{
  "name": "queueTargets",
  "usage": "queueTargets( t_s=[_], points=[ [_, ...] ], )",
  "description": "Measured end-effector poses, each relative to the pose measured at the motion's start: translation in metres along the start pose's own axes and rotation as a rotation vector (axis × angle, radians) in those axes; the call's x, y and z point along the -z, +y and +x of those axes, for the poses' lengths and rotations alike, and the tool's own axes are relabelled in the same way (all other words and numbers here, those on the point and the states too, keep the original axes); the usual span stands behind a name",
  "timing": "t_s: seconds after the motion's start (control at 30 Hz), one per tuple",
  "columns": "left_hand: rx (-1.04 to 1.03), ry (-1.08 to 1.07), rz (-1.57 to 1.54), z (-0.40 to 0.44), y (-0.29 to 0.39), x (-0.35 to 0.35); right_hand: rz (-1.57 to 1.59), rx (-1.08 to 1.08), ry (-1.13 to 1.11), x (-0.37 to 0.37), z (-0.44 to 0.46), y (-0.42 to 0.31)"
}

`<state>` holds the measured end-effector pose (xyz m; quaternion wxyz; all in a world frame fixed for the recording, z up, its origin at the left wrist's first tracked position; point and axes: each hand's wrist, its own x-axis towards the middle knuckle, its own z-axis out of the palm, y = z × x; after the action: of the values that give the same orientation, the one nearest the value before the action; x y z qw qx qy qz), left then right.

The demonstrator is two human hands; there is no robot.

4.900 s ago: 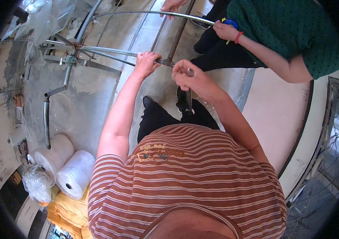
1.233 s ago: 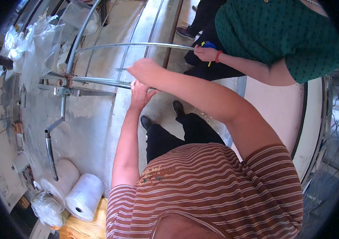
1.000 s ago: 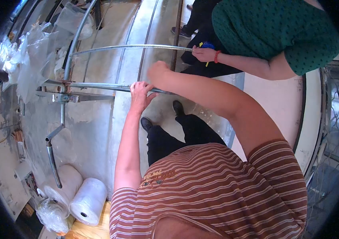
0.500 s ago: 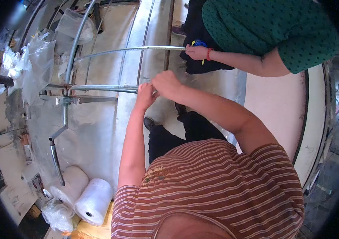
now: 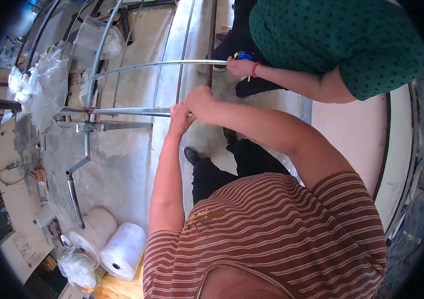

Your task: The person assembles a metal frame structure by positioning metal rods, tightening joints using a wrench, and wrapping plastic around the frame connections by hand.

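Observation:
In the head view, slim metal tubes [image 5: 132, 111] run from an upright frame on the left to my left hand [image 5: 180, 119]. My left hand is closed at their near end. Beside it, my right hand [image 5: 201, 102] is closed too, knuckles up and touching or almost touching the left. What its fingers hold is hidden. Above, a co-worker's hand [image 5: 241, 68] grips a blue tape measure [image 5: 244, 56]. The tape's blade [image 5: 172, 63] stretches left from that hand to the curved metal pipe [image 5: 98, 57] of the frame.
A cranked metal handle [image 5: 75, 199] hangs below the frame. Rolls of plastic film [image 5: 123, 250] stand at lower left, with crumpled plastic [image 5: 47, 94] on the frame above. The co-worker in a green top [image 5: 336, 45] is close at upper right. A pale panel [image 5: 349, 144] lies at right.
The view has shifted slightly, so the frame and rolls appear a little further right. My right hand sits slightly further left against the left hand. The co-worker's hand still grips the tape measure.

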<state>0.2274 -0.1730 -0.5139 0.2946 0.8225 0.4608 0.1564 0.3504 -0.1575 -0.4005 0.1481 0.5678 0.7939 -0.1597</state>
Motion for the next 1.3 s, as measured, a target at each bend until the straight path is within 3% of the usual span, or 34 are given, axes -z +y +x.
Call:
queueTargets(
  t_s=[0.07,0.17,0.27,0.37,0.57,0.67,0.87,0.97,1.17,1.3],
  points=[
    [-0.063,0.024,0.017,-0.004,0.010,0.010,-0.058,0.065,-0.055,0.002,-0.001,0.009],
    [-0.112,0.067,0.032,-0.008,0.011,0.008,-0.120,0.169,0.079,0.000,-0.020,0.024],
    [-0.127,0.089,-0.007,-0.009,0.018,0.012,-0.070,0.075,0.009,-0.008,-0.031,0.035],
    [-0.129,0.093,-0.051,-0.009,0.016,0.012,0.198,-0.055,0.217,-0.010,-0.069,0.045],
    [-0.080,0.027,-0.044,-0.008,0.012,0.014,0.831,0.044,0.681,-0.085,-0.144,0.071],
    [-0.083,0.046,-0.039,-0.008,0.014,0.013,1.244,-0.282,0.355,-0.077,-0.197,0.068],
    [-0.171,0.060,-0.043,-0.009,0.011,0.012,1.897,-0.474,0.251,-0.073,-0.245,0.057],
    [-0.206,0.045,-0.031,-0.009,0.014,0.010,2.201,-0.393,-0.009,-0.083,-0.249,0.068],
    [-0.247,0.006,0.025,-0.010,0.015,0.014,2.028,-0.287,0.029,-0.050,-0.243,0.048],
    [-0.274,0.015,0.015,-0.007,0.014,0.015,1.822,-0.222,-0.015,-0.068,-0.232,0.060]
  ],
)
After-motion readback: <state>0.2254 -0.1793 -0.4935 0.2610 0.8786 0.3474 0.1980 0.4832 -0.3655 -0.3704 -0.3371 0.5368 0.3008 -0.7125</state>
